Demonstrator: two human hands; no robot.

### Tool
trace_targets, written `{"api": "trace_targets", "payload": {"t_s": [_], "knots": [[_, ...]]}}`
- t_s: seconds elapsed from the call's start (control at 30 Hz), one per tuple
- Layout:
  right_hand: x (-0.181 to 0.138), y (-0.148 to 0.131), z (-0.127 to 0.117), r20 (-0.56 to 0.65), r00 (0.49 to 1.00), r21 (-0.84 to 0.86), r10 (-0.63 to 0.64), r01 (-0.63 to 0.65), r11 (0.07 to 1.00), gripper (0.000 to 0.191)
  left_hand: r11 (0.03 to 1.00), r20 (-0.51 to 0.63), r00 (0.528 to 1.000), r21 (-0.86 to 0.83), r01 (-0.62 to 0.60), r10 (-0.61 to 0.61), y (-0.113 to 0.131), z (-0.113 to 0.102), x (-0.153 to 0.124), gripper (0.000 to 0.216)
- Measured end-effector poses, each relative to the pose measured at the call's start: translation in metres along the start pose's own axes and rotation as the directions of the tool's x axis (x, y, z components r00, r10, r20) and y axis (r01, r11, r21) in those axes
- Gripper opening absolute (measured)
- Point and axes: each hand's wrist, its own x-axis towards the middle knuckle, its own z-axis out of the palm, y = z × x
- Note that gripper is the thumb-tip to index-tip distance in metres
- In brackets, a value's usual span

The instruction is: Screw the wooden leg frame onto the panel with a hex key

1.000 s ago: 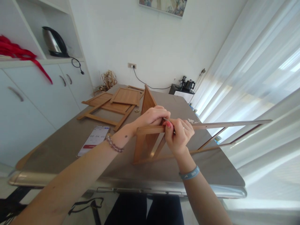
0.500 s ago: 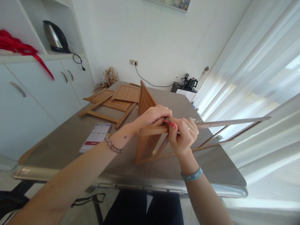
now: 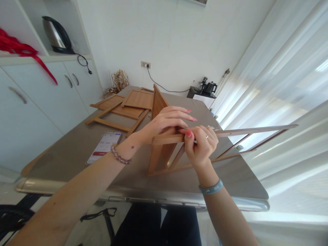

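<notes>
A light wooden frame [image 3: 243, 131] with long rails and a slatted panel [image 3: 159, 100] stands on its side on the table. My left hand [image 3: 171, 119] rests over its near corner, fingers stretched out and a little apart, the thumb hidden behind the wood. Close beside it, my right hand [image 3: 201, 141] is closed in a pinch against the top rail, thumb bent toward the index finger. Whatever those fingers hold is hidden from view. The frame's long rails run off to the right, past the table edge.
Several wooden panels and frames [image 3: 138, 99] lie at the table's back left. A phone with a timer [image 3: 106, 145] lies by my left forearm. The grey table [image 3: 123, 181] has a metallic front edge. White curtains [image 3: 289, 85] hang at the right, near the rails.
My left hand's fingers have straightened and lifted off the spot where they were curled. The thin metal piece seen at my right fingertips no longer shows. The wooden frame stays put.
</notes>
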Motion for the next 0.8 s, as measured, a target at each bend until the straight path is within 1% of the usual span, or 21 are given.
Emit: {"api": "trace_targets", "payload": {"t_s": [0.03, 0.1, 0.17, 0.23, 0.27, 0.3, 0.37, 0.4, 0.43, 0.47, 0.53, 0.6, 0.7, 0.8], "knots": [[0.0, 0.0, 0.0, 0.002, 1.0, -0.002, -0.002, 0.002, 1.0, 0.03, 1.0, 0.01, 1.0, 0.02, 0.012, -0.012, -0.001, -0.001, -0.001, 0.022], [0.0, 0.0, 0.0, -0.002, 1.0, 0.003, -0.002, 0.002, 1.0, 0.03, 0.992, 0.115, 0.986, -0.02, 0.126, -0.123, 0.0, -0.006, -0.004, 0.03], [0.001, 0.0, 0.001, -0.009, 1.0, 0.005, 0.0, 0.0, 1.0, 0.03, 0.964, 0.2, 0.964, -0.16, 0.211, -0.177, 0.006, -0.014, -0.003, 0.046], [0.001, -0.001, 0.0, -0.012, 1.0, 0.002, -0.001, 0.001, 1.0, 0.031, 0.918, 0.241, 0.946, -0.279, 0.281, -0.216, 0.018, -0.026, 0.002, 0.062], [0.001, -0.001, 0.0, -0.008, 1.0, -0.001, 0.001, -0.001, 1.0, 0.032, 0.901, 0.298, 0.919, -0.269, 0.341, -0.259, 0.025, -0.032, 0.006, 0.067], [0.001, -0.001, 0.0, -0.004, 1.0, -0.006, 0.002, -0.002, 1.0, 0.033, 0.896, 0.376, 0.88, -0.216, 0.389, -0.291, 0.033, -0.039, 0.011, 0.073], [0.002, -0.002, -0.001, -0.001, 1.0, -0.016, 0.005, -0.005, 1.0, 0.035, 0.891, 0.509, 0.783, -0.064, 0.449, -0.358, 0.05, -0.049, 0.019, 0.071], [0.002, -0.002, -0.002, -0.003, 1.0, -0.02, 0.007, -0.007, 1.0, 0.036, 0.88, 0.547, 0.726, 0.04, 0.474, -0.417, 0.057, -0.052, 0.022, 0.068], [0.002, -0.002, -0.002, -0.004, 1.0, -0.024, 0.01, -0.01, 1.0, 0.036, 0.862, 0.559, 0.678, 0.146, 0.486, -0.477, 0.064, -0.053, 0.024, 0.07], [0.001, -0.002, -0.002, -0.004, 1.0, -0.026, 0.012, -0.012, 1.0, 0.036, 0.85, 0.542, 0.664, 0.221, 0.478, -0.515, 0.069, -0.053, 0.025, 0.073], [0.001, -0.002, -0.001, -0.001, 1.0, -0.029, 0.021, -0.021, 0.999, 0.036, 0.833, 0.502, 0.665, 0.317, 0.454, -0.553, 0.075, -0.047, 0.025, 0.068], [0.0, -0.002, -0.001, 0.005, 1.0, -0.031, 0.028, -0.028, 0.999, 0.034, 0.822, 0.469, 0.676, 0.362, 0.44, -0.569, 0.078, -0.039, 0.022, 0.057], [-0.001, -0.003, -0.001, 0.008, 0.999, -0.028, 0.035, -0.035, 0.999, 0.031, 0.806, 0.431, 0.683, 0.375, 0.459, -0.59, 0.08, -0.031, 0.02, 0.048], [-0.001, -0.004, -0.002, 0.017, 0.999, -0.021, 0.052, -0.051, 0.998, 0.026, 0.801, 0.424, 0.681, 0.361, 0.478, -0.597, 0.081, -0.03, 0.02, 0.045]]}}
